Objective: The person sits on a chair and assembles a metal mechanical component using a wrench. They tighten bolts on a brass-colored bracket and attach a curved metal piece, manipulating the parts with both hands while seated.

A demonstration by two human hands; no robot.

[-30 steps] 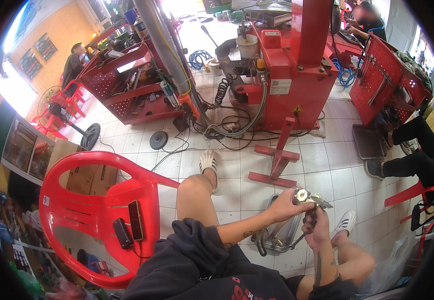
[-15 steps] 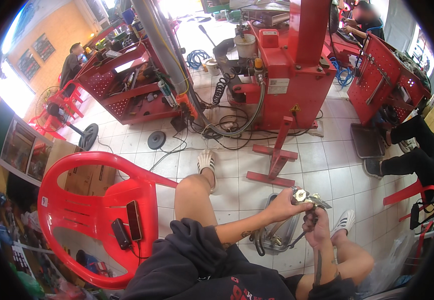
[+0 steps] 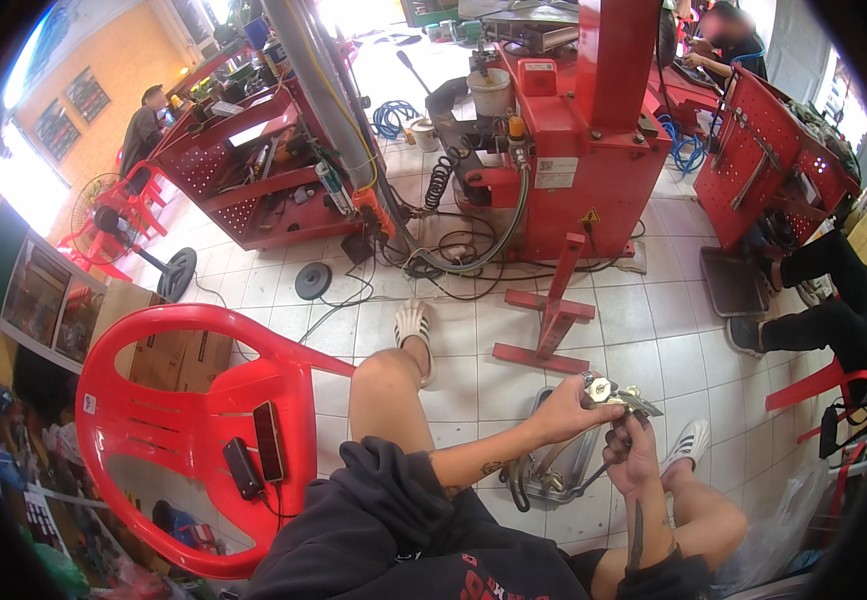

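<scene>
Out in front of my right knee, my left hand [image 3: 566, 412] is closed round a silver and brass-coloured metal mechanical part [image 3: 602, 388], its thumb along the near side. Just below it, my right hand [image 3: 634, 455] has its fingers curled up against the underside of the part. A dark, rod-like tool [image 3: 592, 481] sticks out from the right fist toward the lower left. Its working end is hidden by the fingers, so its exact kind does not show. Under both hands a grey metal tray [image 3: 582, 462] with several metal pieces lies on the tiles.
A red plastic chair [image 3: 199, 400] with a phone [image 3: 268, 440] and a black device [image 3: 242, 468] stands at my left. Ahead are a red machine [image 3: 584, 190] with a floor stand [image 3: 554, 320], cables and a red tool cart [image 3: 254, 190]. Another person's legs [image 3: 814, 310] are at the right.
The rod-like tool has swung slightly, its free end now farther left. My right hand has shifted very little; the metal part stays in my left hand.
</scene>
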